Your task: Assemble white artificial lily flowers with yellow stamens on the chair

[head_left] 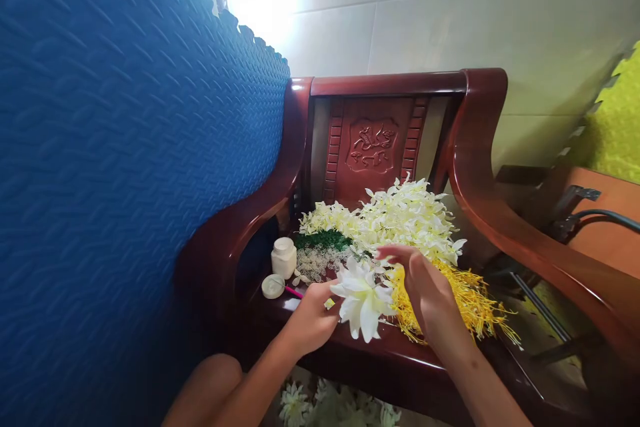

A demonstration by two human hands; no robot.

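Note:
My left hand [316, 317] is closed on a white artificial flower [364, 300], its layered petals facing up and toward me. Just right of the bloom, my right hand [421, 283] is raised with fingers stretched out and the palm turned toward the flower; nothing shows in it. Beneath that hand lies a heap of yellow stamen strands [465, 300]. Behind it rises a big pile of loose cream-white petal pieces [400, 217]. Clear plastic bits [320, 263] and small green pieces [325, 239] are spread on the seat to the left of the pile.
A white jar [284, 258] stands at the seat's left, beside a round lid [273, 286] with a pink-handled stick [294, 292] resting on it. The dark wooden chair [390, 350] has tall curved arms. Finished-looking white flowers [340, 407] lie below. A blue foam mat [150, 147] walls the left.

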